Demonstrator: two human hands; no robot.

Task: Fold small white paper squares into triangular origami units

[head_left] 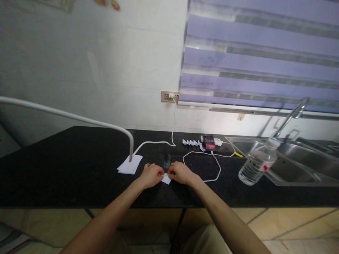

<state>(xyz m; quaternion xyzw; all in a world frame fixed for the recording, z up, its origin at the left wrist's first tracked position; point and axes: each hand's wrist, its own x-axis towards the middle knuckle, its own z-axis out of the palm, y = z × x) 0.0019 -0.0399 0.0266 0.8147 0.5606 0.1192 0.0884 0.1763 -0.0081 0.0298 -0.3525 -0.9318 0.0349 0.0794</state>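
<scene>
Both hands rest on a black countertop [66, 169], pinching one small white piece of paper [166, 179] between them. My left hand [150, 175] is closed on its left edge and my right hand [180, 173] is closed on its right edge. The paper lies low against the counter. A short stack of white paper sheets [129, 164] sits just left of my left hand. A row of small folded white paper pieces [192, 143] stands further back on the counter.
A white curved tube [79, 119] ends on the paper stack. A white cable [174, 123] runs from a wall socket [169, 96] across the counter. A clear plastic bottle [256, 163] lies at the steel sink's [304, 165] edge, under a tap [291, 116].
</scene>
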